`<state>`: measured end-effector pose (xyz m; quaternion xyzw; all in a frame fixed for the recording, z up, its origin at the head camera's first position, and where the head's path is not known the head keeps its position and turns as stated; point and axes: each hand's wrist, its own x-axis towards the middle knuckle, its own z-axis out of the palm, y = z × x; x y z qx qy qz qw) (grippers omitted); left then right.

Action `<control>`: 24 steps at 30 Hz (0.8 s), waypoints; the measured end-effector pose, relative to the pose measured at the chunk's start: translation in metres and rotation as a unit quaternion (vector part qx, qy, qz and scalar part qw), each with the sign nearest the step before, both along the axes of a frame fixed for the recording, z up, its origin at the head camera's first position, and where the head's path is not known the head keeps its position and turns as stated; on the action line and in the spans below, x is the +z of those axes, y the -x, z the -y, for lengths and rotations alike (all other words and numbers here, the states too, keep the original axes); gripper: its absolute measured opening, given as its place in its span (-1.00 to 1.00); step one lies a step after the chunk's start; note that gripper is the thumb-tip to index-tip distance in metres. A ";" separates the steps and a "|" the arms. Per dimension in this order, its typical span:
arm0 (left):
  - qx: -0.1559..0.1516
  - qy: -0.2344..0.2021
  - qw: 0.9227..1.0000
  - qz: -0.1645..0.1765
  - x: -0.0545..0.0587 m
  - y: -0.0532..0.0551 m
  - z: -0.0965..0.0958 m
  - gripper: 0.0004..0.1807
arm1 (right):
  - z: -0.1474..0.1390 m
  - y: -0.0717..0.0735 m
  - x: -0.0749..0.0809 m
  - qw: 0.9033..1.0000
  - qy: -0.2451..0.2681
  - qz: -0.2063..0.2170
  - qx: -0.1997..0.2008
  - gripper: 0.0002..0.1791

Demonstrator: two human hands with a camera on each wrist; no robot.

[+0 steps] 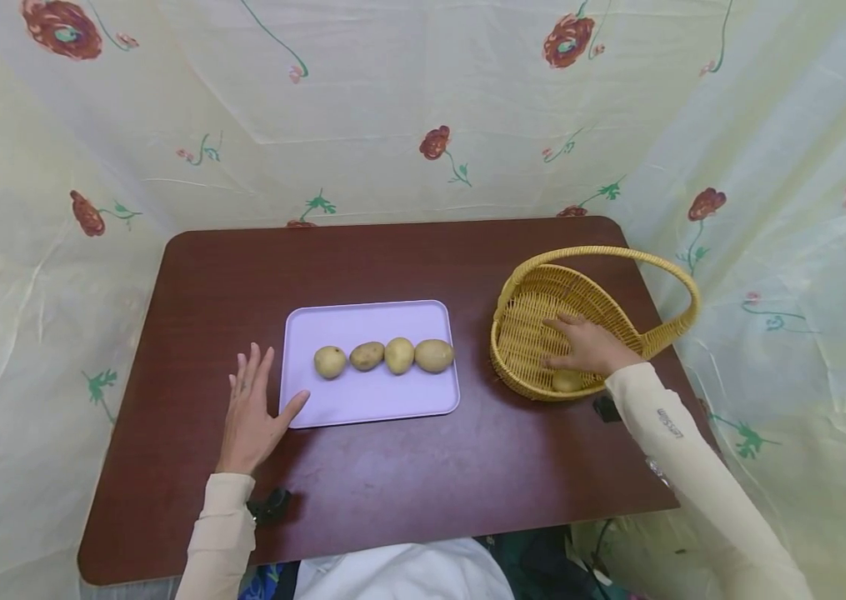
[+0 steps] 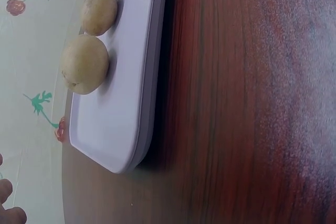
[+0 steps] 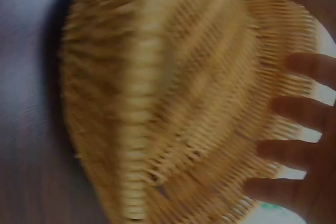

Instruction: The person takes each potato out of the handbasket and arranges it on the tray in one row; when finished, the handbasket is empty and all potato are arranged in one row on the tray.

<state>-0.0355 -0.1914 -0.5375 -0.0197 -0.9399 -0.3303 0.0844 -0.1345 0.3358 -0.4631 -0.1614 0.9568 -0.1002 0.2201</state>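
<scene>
Several potatoes (image 1: pixel 367 356) lie in a row across the lilac tray (image 1: pixel 370 404). My left hand (image 1: pixel 248 421) is beside the tray's left end, fingers straight and spread, its thumb at the near left corner. Only a few of its fingertips (image 2: pixel 11 216) appear in the left wrist view. Over the wicker basket (image 1: pixel 528 321) is my right hand (image 1: pixel 591 346), fingers apart and nothing in its grasp. One more potato (image 1: pixel 567 381) sits inside the basket near its front wall, below that hand. In the right wrist view, spread fingers (image 3: pixel 299 114) show against the blurred weave.
The basket's tall arched handle (image 1: pixel 610 250) rises above its opening and leans to the right. Everything stands on a dark brown table (image 1: pixel 392 483) with rounded corners. A flowered curtain (image 1: pixel 362 108) hangs behind and at both sides. A dark wrist camera (image 1: pixel 270 506) juts from the left sleeve.
</scene>
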 end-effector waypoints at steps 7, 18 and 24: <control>0.006 0.000 1.000 0.004 -0.001 -0.002 0.002 -0.02 | -0.001 -0.003 -0.017 0.995 -0.017 0.093 0.029 -0.37; 0.009 0.002 1.000 0.006 0.000 -0.002 0.002 -0.02 | -0.001 -0.010 -0.027 0.995 0.001 0.055 0.088 -0.62; 0.011 0.005 1.000 0.011 0.000 -0.003 0.003 -0.02 | 0.001 -0.008 -0.017 0.996 0.026 0.026 0.085 -0.79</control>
